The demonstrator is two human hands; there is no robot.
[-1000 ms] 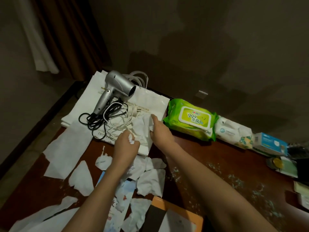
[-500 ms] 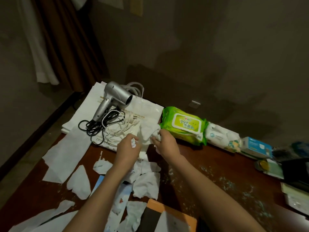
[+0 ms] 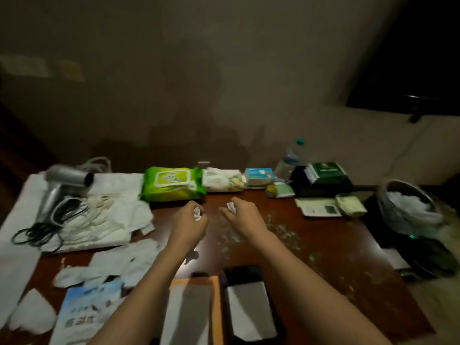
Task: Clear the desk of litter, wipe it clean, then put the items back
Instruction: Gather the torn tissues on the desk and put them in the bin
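Both hands, now drawn back from the white paper heap (image 3: 104, 217) beside the silver hairdryer (image 3: 67, 181), hover over the brown wooden desk (image 3: 331, 247), left hand (image 3: 189, 225) and right hand (image 3: 245, 219) each closed on a crumpled white paper scrap (image 3: 197, 213), best carried rightward to the lined waste bin (image 3: 408, 207) without loosening.

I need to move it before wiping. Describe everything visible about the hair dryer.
The hair dryer is silver-grey with a metallic-looking finish. Its short barrel points right, showing a dark open nozzle, and its handle slants down to the left. It lies on its side on the white paper bag at the desk's far left. Its black cord lies in loose coils on the bag just in front of it, beside a white cable. Neither hand touches it.
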